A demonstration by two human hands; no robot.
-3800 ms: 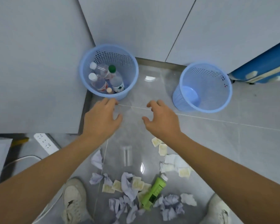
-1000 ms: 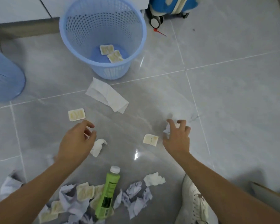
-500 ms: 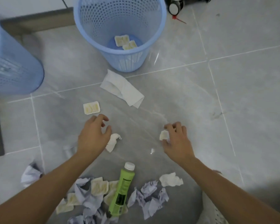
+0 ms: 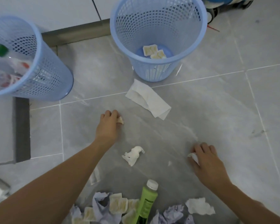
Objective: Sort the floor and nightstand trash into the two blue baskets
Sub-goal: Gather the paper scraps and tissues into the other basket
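left hand (image 4: pixel 107 123) reached packet (image 4: pixel 120 119); bare floor (image 4: pixel 217 110) right.

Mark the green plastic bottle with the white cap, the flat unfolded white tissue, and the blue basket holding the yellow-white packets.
green plastic bottle (image 4: pixel 146 206): head view, on its green body.
flat white tissue (image 4: pixel 148 98): head view, on its middle.
blue basket with packets (image 4: pixel 200 21): head view, on its right rim.
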